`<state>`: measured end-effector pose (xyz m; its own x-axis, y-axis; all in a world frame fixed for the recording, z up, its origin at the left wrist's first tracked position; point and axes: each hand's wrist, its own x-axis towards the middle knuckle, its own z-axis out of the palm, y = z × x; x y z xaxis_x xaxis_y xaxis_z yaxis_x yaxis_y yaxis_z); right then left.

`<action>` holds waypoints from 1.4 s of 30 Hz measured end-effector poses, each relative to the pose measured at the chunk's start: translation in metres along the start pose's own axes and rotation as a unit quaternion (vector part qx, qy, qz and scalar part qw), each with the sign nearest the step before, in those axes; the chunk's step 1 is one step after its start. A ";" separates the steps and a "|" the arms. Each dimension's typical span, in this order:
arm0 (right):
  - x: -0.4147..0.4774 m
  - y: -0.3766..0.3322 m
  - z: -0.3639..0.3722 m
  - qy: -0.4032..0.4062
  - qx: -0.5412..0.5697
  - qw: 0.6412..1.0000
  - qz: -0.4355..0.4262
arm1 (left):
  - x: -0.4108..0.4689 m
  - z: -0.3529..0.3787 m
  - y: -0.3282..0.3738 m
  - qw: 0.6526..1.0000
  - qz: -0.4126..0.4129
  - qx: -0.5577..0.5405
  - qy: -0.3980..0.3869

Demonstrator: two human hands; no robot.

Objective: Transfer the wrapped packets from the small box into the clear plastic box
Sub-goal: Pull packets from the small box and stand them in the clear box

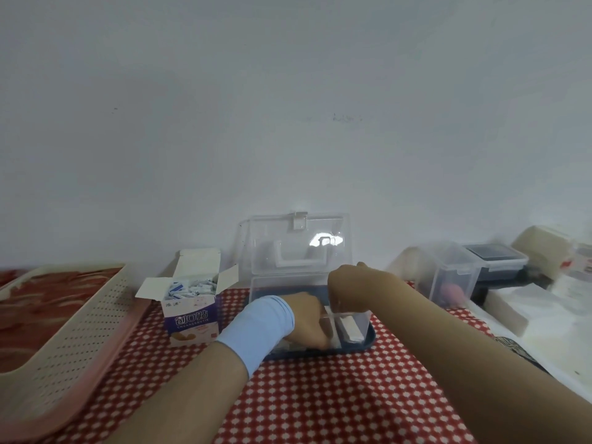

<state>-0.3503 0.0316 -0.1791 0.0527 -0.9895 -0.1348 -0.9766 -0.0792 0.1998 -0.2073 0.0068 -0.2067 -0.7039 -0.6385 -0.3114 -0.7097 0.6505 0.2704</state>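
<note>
While reaching into the clear plastic box (358, 325) on the bench (320, 395), both hands busy at its open mouth.

Lid propped back, probably for free access; left hand (304, 318) curled inside over white packets, grip hidden, right hand (352, 290) pinching the near rim, likely steadying it. Small box (189, 312) just left, flaps open, wrapped packets (189, 288) still heaped inside, apart from both hands.

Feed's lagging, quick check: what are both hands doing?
Left hand: inside the clear plastic box, grip unclear.
Right hand: over the box, grip unclear.
</note>
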 end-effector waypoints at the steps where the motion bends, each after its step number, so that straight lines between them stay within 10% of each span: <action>1: 0.000 0.002 -0.003 -0.006 0.030 1.000 -0.002 | -0.002 -0.001 0.001 1.000 -0.001 -0.006 0.003; 11: -0.040 0.030 -0.009 0.208 0.334 0.911 0.124 | -0.005 -0.014 0.022 0.994 0.067 0.075 0.034; 15: -0.037 0.023 0.014 0.147 0.451 0.862 0.178 | 0.010 -0.006 0.027 0.997 0.047 0.054 -0.001; 20: -0.031 0.023 0.018 0.020 0.411 0.894 0.175 | 0.011 -0.009 0.022 0.998 0.028 0.041 -0.025; 25: -0.037 0.020 0.008 -0.015 0.622 0.744 0.243 | 0.006 -0.030 0.022 0.994 0.001 -0.111 -0.003; 29: -0.038 0.021 0.006 -0.030 0.656 0.703 0.273 | 0.011 -0.027 0.027 0.980 -0.062 -0.190 -0.014; 36: -0.037 0.025 0.010 -0.033 0.639 0.725 0.254 | 0.013 -0.025 0.028 0.976 -0.052 -0.210 -0.022; 42: -0.042 0.027 -0.013 0.225 0.399 0.876 0.149 | -0.003 -0.042 0.022 0.994 0.006 -0.100 0.046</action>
<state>-0.3759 0.0696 -0.1552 -0.3284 -0.9134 0.2406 -0.7861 0.1231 -0.6057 -0.2219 0.0061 -0.1614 -0.7055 -0.6723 -0.2240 -0.6863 0.5694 0.4524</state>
